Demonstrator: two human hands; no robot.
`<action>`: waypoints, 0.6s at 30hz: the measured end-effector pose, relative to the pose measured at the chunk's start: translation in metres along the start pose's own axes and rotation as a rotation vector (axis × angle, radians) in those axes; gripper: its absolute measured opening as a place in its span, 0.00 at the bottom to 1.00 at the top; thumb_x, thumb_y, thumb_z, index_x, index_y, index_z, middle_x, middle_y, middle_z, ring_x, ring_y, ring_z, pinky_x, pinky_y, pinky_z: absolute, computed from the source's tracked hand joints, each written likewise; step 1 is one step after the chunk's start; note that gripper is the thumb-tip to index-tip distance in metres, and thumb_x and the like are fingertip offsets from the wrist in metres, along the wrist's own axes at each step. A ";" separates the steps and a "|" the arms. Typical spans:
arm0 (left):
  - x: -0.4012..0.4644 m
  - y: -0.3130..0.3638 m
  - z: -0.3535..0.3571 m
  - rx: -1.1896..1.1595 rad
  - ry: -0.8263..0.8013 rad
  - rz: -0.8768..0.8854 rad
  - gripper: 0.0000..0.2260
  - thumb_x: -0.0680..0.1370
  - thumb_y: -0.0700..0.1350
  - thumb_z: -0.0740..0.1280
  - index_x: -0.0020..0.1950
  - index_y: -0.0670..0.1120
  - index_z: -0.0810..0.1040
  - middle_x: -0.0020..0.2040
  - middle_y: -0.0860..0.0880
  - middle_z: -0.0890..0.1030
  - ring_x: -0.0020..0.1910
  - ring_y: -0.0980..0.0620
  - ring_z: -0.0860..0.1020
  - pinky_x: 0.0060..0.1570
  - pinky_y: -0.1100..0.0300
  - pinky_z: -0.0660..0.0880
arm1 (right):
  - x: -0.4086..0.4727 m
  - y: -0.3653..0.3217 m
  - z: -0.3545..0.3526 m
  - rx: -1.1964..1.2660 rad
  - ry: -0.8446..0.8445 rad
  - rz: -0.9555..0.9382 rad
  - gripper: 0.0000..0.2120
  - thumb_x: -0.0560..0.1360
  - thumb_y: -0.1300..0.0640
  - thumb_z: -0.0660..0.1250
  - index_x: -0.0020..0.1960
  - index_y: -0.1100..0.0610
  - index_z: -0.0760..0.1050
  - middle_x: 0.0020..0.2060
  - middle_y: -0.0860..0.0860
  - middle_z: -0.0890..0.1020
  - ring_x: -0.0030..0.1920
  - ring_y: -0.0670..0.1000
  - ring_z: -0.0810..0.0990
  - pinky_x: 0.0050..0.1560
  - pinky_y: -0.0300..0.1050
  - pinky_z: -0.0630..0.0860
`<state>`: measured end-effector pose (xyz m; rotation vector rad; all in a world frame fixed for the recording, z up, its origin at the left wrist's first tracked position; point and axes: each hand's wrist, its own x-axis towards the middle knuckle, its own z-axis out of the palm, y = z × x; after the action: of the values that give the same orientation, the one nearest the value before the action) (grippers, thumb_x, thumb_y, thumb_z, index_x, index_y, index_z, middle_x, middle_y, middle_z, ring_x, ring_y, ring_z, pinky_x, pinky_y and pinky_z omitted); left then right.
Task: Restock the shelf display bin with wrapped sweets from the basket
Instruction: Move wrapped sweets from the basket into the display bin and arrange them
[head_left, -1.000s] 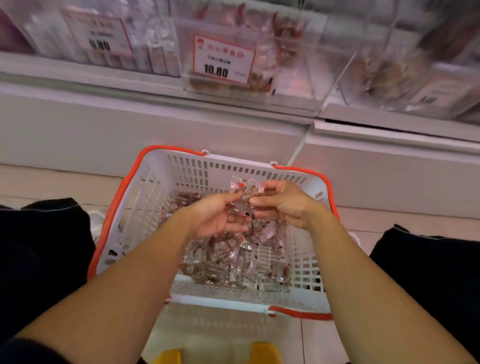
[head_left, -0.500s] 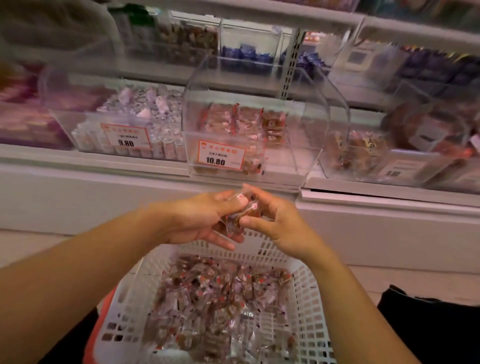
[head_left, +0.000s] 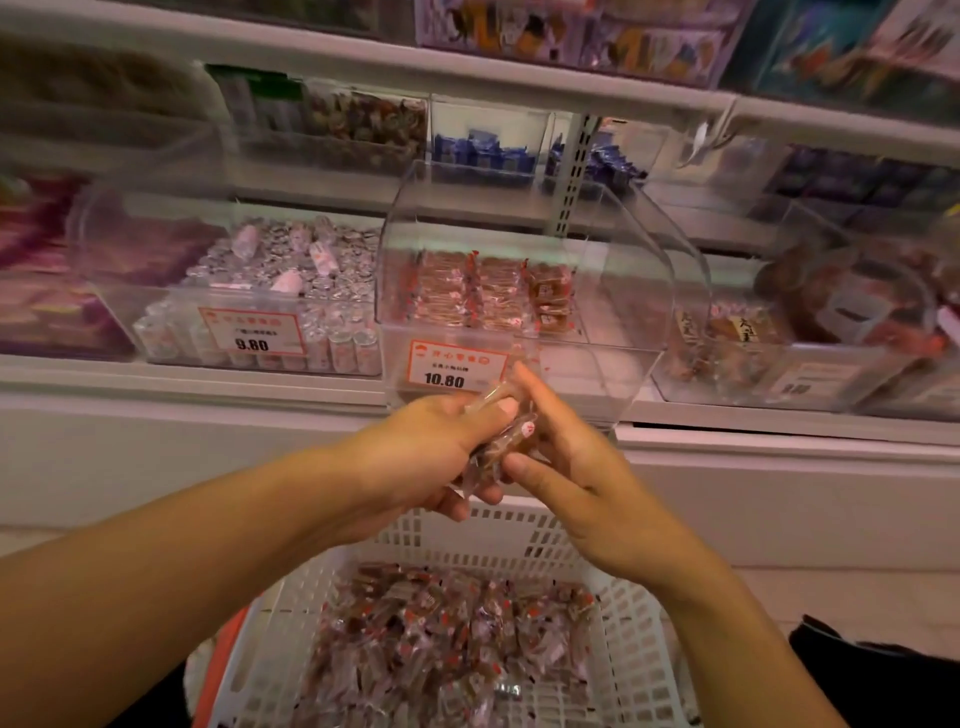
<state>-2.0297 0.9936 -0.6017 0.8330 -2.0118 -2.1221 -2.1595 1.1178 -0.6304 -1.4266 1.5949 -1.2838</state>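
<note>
Head view, going left to right: we are noting a clear neighbouring bin (head_left: 244, 291) on the shelf, filled with silvery wrapped rolls and carrying a price tag (head_left: 253, 332) reading 9.80. Just beside it to the right we are seeing the shelf display bin (head_left: 524, 312) — clear plastic, its curved lid raised, with rows of orange-red wrapped sweets packed along its back and its front part bare. A label (head_left: 454, 366) on its front is reading 10.80.

Below that label we are finding both hands meeting in front of the bin. The left hand (head_left: 421, 457) is curling its fingers around a small bundle of wrapped sweets (head_left: 498, 441), and the right hand (head_left: 566, 467) is pinching the same bundle from the other side — thumb below, fingers above. The bundle is sitting between the two palms, above the basket and short of the bin's opening.

Under the forearms we are recording the white slatted basket (head_left: 639, 649) with an orange rim, holding a loose heap of sweets (head_left: 447, 639) in clear wrappers. Further right, another clear bin (head_left: 779, 343) is holding darker wrapped goods, blurred.
</note>
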 end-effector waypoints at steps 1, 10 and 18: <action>0.000 0.001 -0.001 -0.003 0.010 0.011 0.17 0.80 0.60 0.61 0.53 0.50 0.83 0.40 0.49 0.84 0.33 0.55 0.80 0.26 0.63 0.71 | 0.001 -0.002 -0.001 0.002 0.031 -0.015 0.32 0.79 0.57 0.66 0.78 0.43 0.57 0.69 0.41 0.73 0.69 0.44 0.73 0.67 0.45 0.73; -0.004 0.014 0.015 -0.405 0.164 0.007 0.21 0.81 0.60 0.57 0.55 0.45 0.80 0.38 0.46 0.82 0.31 0.53 0.76 0.27 0.61 0.72 | 0.006 -0.012 0.001 0.004 0.237 -0.095 0.21 0.75 0.59 0.69 0.66 0.50 0.70 0.54 0.47 0.83 0.56 0.49 0.82 0.58 0.49 0.78; -0.004 0.015 0.026 -0.147 0.321 0.194 0.14 0.80 0.59 0.59 0.55 0.51 0.76 0.41 0.52 0.83 0.34 0.58 0.77 0.34 0.62 0.73 | 0.003 -0.027 0.007 -0.087 0.274 -0.112 0.30 0.77 0.57 0.69 0.74 0.42 0.61 0.60 0.38 0.78 0.60 0.45 0.80 0.61 0.50 0.77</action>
<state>-2.0420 1.0165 -0.5862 0.8533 -1.6811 -1.8664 -2.1446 1.1148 -0.6067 -1.4601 1.7889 -1.5473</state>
